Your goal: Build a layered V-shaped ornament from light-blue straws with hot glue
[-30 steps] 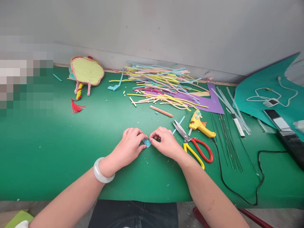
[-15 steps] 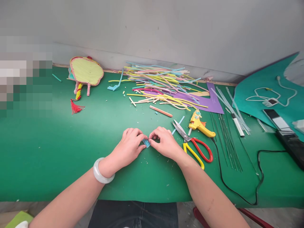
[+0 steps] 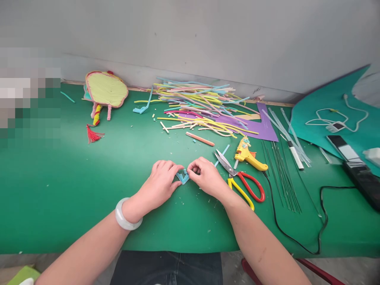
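Between my hands, low over the green table, is a small piece made of bent light blue strips [image 3: 183,179], its outline partly hidden by fingers. My left hand [image 3: 162,179] pinches its left side between thumb and fingers. At its right edge, my right hand [image 3: 204,175] has thumb and forefinger pressed together on the blue strips. A light blue strip [image 3: 226,150] lies just beyond my right hand, partly under scissors [image 3: 240,174] with one red and one yellow handle. A yellow hot glue gun [image 3: 247,154] rests behind the scissors.
A heap of coloured craft strips [image 3: 196,99] lies at the back, partly over purple sheet [image 3: 267,130]. Green wires [image 3: 282,174], a white marker [image 3: 296,155] and a black cord [image 3: 274,215] are to the right. A round yellow-green craft piece [image 3: 107,89] stands back left.
My right hand has moved slightly right, and more of the bent blue strips shows between my hands. My left hand keeps its hold. The whole view has shifted a little.
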Tool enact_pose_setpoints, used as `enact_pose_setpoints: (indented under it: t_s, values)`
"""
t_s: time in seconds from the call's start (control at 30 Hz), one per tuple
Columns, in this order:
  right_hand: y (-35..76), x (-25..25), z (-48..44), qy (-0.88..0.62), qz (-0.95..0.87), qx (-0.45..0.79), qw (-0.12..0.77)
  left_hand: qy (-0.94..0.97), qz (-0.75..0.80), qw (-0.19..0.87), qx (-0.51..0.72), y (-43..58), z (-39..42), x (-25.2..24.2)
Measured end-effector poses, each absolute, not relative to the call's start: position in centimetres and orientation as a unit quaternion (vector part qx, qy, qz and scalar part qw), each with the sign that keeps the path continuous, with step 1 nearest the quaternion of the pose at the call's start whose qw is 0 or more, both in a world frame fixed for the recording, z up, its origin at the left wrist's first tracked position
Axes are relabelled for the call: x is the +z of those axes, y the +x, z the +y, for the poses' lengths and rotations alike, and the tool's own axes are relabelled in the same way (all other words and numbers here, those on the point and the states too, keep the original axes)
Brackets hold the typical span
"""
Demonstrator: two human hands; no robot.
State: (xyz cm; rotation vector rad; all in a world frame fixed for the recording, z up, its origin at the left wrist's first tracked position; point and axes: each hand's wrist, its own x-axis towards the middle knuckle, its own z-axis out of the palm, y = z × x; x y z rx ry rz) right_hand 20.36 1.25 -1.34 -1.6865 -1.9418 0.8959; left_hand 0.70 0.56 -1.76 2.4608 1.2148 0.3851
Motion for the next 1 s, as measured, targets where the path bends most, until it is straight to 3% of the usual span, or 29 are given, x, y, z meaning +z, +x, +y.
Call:
enact_pose_setpoints:
  t_s: [0.43, 0.57, 0.67, 0.83, 1.0]
  values:
    - [22.3, -2.0, 2.1, -0.652, -0.722, 0.117, 0.2, 0.849, 0.44, 0.227, 0.183, 0.6, 0.6, -1.0]
    - [26.0, -0.5, 2.4, -0.689, -0.677, 0.06, 0.253, 0.83, 0.461, 0.222, 0.22, 0.5, 0.9, -0.8]
    - [30.8, 0.2, 2.4, -0.766, -0.602, -0.015, 0.226, 0.816, 0.481, 0.205, 0.246, 0.3, 1.0, -0.5]
    - [36.0, -0.7, 2.4, -0.834, -0.542, 0.034, 0.1, 0.825, 0.475, 0.177, 0.249, 0.4, 0.5, 0.1]
    - [36.2, -1.9, 3.0, -0.819, -0.56, 0.089, 0.094, 0.859, 0.434, 0.161, 0.22, 0.7, -0.3, 0.4]
